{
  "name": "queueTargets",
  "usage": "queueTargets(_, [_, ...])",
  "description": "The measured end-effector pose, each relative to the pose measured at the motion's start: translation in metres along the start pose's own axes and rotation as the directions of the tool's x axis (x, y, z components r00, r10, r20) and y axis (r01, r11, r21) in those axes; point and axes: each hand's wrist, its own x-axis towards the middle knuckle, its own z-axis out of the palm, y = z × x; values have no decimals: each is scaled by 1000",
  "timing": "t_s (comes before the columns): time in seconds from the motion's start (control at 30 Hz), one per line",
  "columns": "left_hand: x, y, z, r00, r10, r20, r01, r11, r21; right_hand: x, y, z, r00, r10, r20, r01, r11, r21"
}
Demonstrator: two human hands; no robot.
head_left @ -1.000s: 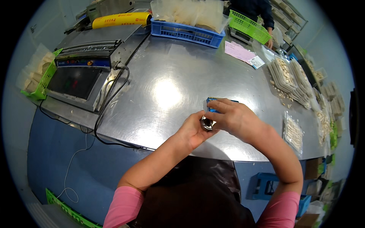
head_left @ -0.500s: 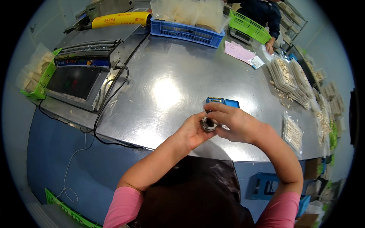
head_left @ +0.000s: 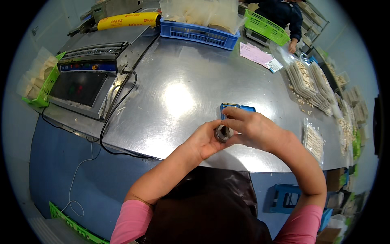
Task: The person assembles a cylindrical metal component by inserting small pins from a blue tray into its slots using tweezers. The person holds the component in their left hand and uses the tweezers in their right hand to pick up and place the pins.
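Just above the table's near edge, my left hand [head_left: 204,141] is closed around a small round metal piece [head_left: 222,133] with a dark hollow middle. My right hand [head_left: 254,129] arches over it from the right, fingers bent and thumb beside the rim. Whatever those right fingers pinch is too small or hidden to make out. Right behind the hands lies a small blue case [head_left: 248,108], its lid open, with rows of tiny yellowish pieces in one half. The right fingers cover part of the case.
A wrapping machine [head_left: 81,81] with a black cable stands left on the steel table [head_left: 162,134]. At the back are a blue crate [head_left: 199,35], a green basket [head_left: 266,27] and pink paper [head_left: 254,54]. Stacked packed trays [head_left: 302,79] line the right; a co-worker's hand [head_left: 292,46] is beyond.
My right hand has shifted slightly right and back from the round piece, so more of its dark hollow shows. My left hand stays nearly still. The co-worker's hand has moved slightly right.
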Motion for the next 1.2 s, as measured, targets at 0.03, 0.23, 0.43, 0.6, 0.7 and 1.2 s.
queueTargets(0.03, [1, -1, -3, 1000, -12, 24, 13, 1000, -13, 0, 2, 2, 999, -12, -35, 11, 999, -41])
queueTargets(0.23, [-2, -5, 5, 993, 7, -119, -14, 998, -60, -1, 12, 12, 993, -35, -110, 4, 963, -271])
queueTargets(0.43, [-6, -2, 10, 990, 49, -129, -55, 998, -43, -2, 9, 16, 986, 128, -104, -151, 954, -258])
queueTargets(0.6, [-3, -2, 6, 987, 77, -143, -80, 997, -18, 5, -1, 2, 788, 608, 95, -610, 749, 258])
queueTargets(0.7, [-2, -2, 7, 987, 75, -143, -75, 997, 5, 10, -8, 0, 668, 703, 244, -734, 569, 370])
queueTargets(1.2, [-4, -4, 11, 989, 69, -129, -71, 997, -9, 18, -4, 7, 679, 687, 259, -725, 569, 389])
